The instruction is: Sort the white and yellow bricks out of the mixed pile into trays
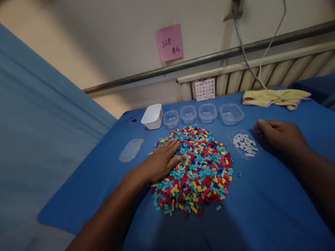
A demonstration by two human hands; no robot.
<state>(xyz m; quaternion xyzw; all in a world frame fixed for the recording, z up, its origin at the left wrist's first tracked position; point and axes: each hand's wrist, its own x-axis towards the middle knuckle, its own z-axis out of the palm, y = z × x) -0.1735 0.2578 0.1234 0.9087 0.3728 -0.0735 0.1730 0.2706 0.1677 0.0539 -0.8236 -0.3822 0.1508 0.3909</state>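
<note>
A broad pile of small colourful building bricks (199, 164), mainly light blue, red and yellow, covers the middle of the blue cloth. My left hand (164, 158) lies flat on the pile's left side, palm down, fingers stretched out; what is under the palm is hidden. To the right of the pile, several white bricks (245, 144) lie in a shallow clear plastic lid (255, 153). My right hand (284, 134) is just right of that lid, fingers curled closed with the thumb on top. Whether anything is inside those fingers I cannot tell.
Behind the pile stand a white tub (152, 118) and several clear plastic containers (231, 114). Another clear lid (131, 150) lies left. A yellow cloth (272, 97) rests back right, with a cable (244, 55) running down to it. A printed card (205, 89) leans at the back.
</note>
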